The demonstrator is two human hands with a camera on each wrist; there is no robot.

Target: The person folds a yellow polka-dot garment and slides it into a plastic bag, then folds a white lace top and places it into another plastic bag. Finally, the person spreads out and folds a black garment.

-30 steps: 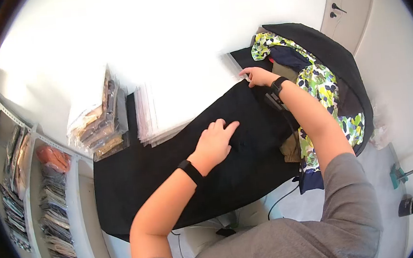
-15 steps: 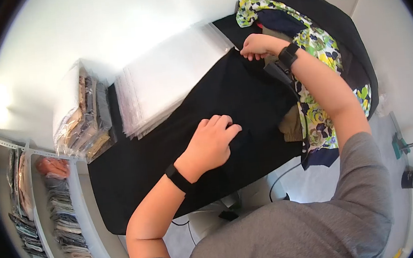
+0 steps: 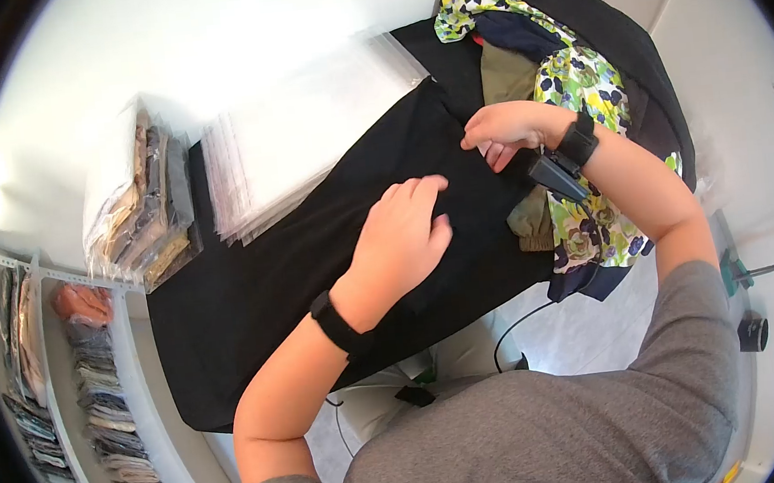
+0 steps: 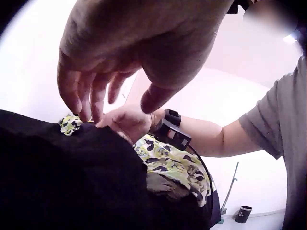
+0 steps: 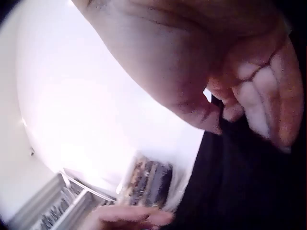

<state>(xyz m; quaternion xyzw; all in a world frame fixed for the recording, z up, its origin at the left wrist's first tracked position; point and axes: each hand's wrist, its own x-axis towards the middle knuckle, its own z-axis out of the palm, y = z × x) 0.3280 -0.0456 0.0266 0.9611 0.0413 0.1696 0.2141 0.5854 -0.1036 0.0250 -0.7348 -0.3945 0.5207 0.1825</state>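
Note:
A black garment (image 3: 315,257) lies spread across the table. My left hand (image 3: 405,240) rests on its middle with the fingers relaxed. In the left wrist view, the left hand (image 4: 120,103) has its fingertips down on the black garment (image 4: 62,177) and its thumb held apart. My right hand (image 3: 502,130) grips the garment's far edge and holds it over the cloth, close to the left hand. The right wrist view shows the right hand (image 5: 230,110) with curled fingers on the black garment (image 5: 240,191).
A stack of clear plastic bags (image 3: 305,147) lies beyond the garment, with bagged clothes (image 3: 141,217) to its left. A heap of floral and dark clothing (image 3: 576,87) sits at the right. Shelves of packed items (image 3: 96,386) stand at the left.
My right hand has pulled the garment's far corner back toward me, from the table's far end to near the left hand. The left hand has stayed on the cloth.

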